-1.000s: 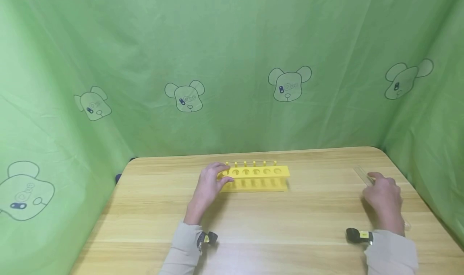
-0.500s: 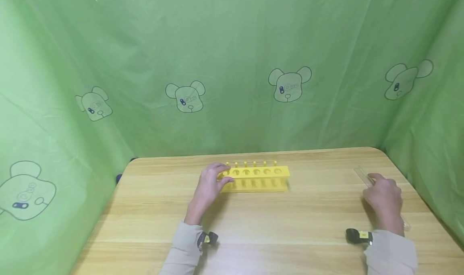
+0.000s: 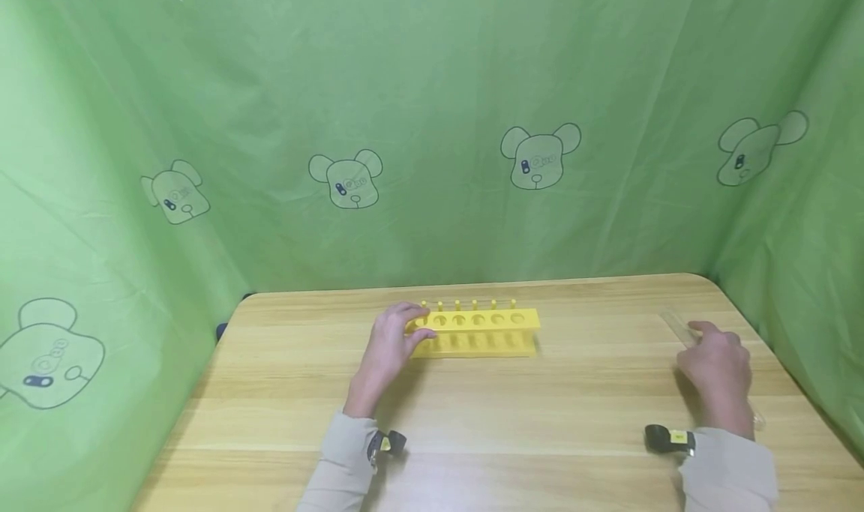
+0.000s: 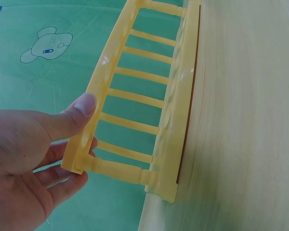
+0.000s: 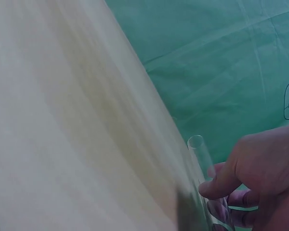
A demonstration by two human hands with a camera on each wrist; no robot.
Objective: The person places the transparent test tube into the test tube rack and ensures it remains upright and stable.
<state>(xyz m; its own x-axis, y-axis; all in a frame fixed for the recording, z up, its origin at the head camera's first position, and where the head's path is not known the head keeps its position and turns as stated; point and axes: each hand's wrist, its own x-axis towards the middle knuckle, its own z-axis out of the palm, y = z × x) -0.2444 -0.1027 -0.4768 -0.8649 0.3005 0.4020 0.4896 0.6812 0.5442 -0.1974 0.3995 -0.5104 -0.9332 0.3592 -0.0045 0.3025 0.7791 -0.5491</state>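
Observation:
A yellow test tube rack (image 3: pixel 482 330) stands upright toward the back of the table, with a row of round holes on top and short pegs behind. My left hand (image 3: pixel 386 347) holds the left end of its top plate. In the left wrist view, the thumb (image 4: pixel 84 105) presses on the plate's outer face and the fingers curl beneath it. At the right, my right hand (image 3: pixel 717 366) pinches a clear glass test tube (image 5: pixel 199 153) between thumb and fingers. The tube slants along the tabletop and its middle is hidden under the hand.
The wooden table (image 3: pixel 513 422) has rounded back corners. Green curtains (image 3: pixel 439 235) printed with bear heads surround it at the back and sides. Small black cameras sit at both wrists, such as the wrist camera (image 3: pixel 664 438) at the right cuff.

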